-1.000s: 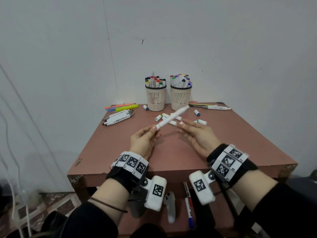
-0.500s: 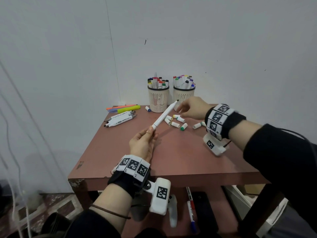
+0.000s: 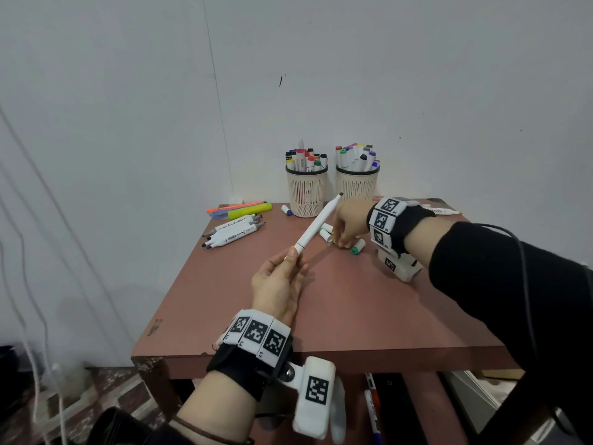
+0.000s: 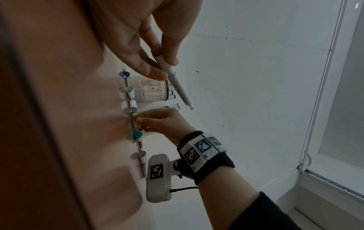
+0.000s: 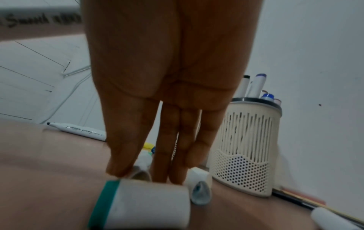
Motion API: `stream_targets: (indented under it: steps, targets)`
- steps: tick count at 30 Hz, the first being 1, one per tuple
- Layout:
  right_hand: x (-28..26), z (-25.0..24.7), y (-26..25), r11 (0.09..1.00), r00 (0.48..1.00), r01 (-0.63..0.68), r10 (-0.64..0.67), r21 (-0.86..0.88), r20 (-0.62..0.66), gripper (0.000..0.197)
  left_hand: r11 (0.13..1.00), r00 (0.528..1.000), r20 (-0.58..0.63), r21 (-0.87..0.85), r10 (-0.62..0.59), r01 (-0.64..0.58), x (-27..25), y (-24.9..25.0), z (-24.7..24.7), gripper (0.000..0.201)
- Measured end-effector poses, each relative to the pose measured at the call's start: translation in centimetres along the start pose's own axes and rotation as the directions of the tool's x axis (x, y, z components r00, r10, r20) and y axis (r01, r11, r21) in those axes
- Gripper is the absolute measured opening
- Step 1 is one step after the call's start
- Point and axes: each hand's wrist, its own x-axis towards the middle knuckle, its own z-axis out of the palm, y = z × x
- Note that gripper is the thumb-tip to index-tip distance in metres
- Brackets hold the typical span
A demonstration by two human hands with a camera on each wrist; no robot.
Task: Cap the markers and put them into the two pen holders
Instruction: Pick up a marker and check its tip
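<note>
Capping step: left hand (image 3: 279,285) pinches the uncapped slim white marker (image 3: 317,223) while right hand's (image 3: 350,220) straight fingertips touch loose white caps (image 3: 326,235) on the counter, needing a matching cap

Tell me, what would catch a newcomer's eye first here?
Probably the long white marker that the left hand pinches at its near end, its uncapped tip raised toward the two pen holders at the table's back edge. Next, the right hand reaching among loose caps at mid-table.
</note>
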Motion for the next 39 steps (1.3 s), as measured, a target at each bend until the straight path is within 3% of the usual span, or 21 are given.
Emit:
stream_targets:
  steps: [3,9,14,16,21,26,30,34,39]
  targets:
    - [-0.1,0.0,0.0,0.999,1.0,0.001,-0.001,0.054,0.001,0.017,1.0,1.0,-0.001,-0.011,0.004,-0.004,0.1,-0.1,0.1,0.002]
    - [-2.2,-0.7,0.1,0.973,0.981,0.002,0.042,0.231,-0.189,0.017,1.0,1.0,-0.001,-0.017,0.011,-0.011,0.0,-0.1,-0.1,0.004]
    - [-5.8,-1.2,0.3,0.874,0.961,-0.003,0.137,0.486,-0.24,0.03,0.999,0.999,-0.015,-0.012,0.052,-0.052,0.1,0.0,0.0,0.004]
    - [-7.9,-0.9,0.2,0.762,0.958,-0.021,0.201,0.647,-0.205,0.031,0.997,0.997,-0.016,0.002,0.072,-0.072,0.1,0.0,-0.1,0.005]
    - [-13.5,1.1,-0.9,0.247,0.94,0.065,0.31,0.967,-0.142,0.024,0.99,0.992,0.005,0.072,0.123,-0.123,-0.3,0.1,0.0,0.005]
    - [-15.8,4.3,-1.5,-0.158,0.906,0.2,0.404,0.967,-0.122,0.021,0.976,0.984,0.025,0.122,0.176,-0.178,-0.5,0.1,0.0,0.005]
    - [-15.4,7.0,-1.9,-0.434,0.852,0.395,0.503,0.81,-0.146,0.022,0.961,0.979,0.058,0.187,0.194,-0.202,-0.5,-0.2,0.0,0.006]
    - [-14.0,9.1,-1.8,-0.613,0.82,0.503,0.56,0.609,-0.114,0.018,0.928,0.969,0.125,0.287,0.211,-0.239,-0.7,-0.5,0.1,0.005]
    - [-13.0,10.3,-1.0,-0.667,0.763,0.585,0.645,0.461,-0.035,0.013,0.889,0.961,0.17,0.372,0.219,-0.268,-0.3,-0.9,-0.2,0.007]
